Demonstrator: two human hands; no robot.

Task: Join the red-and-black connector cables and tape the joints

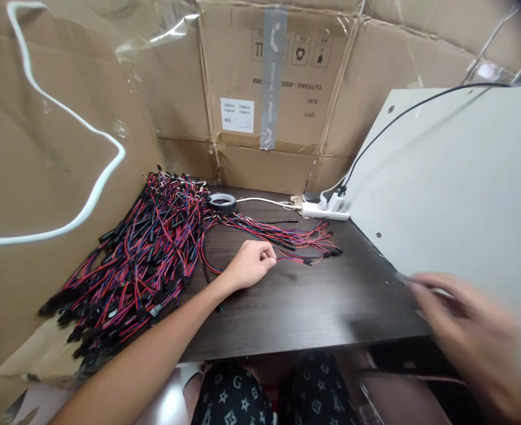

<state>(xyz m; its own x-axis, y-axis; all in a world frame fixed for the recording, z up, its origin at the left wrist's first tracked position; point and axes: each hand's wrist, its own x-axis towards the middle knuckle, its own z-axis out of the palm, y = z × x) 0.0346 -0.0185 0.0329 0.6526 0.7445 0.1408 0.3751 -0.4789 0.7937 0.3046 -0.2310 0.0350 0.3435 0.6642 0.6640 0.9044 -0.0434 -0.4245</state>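
Note:
My left hand (254,262) is closed in a pinch over the middle of the dark table, on a thin wire harness (291,257). The harness has red and dark wires and runs right to small black connectors (308,261). Beyond that hand lies a loose bundle of similar harnesses (282,232). On the right, my right hand (459,324) is blurred above the table edge, its fingers round a slim greyish tool (404,278) whose tip points left. The exact kind of tool cannot be made out.
A large heap of wire harnesses (154,248) fills the table's left side. A roll of black tape (222,202) lies beside it. At the back, a white power strip (325,211) holds plugs. Cardboard walls (243,71) and a white panel (455,177) enclose the table (260,319).

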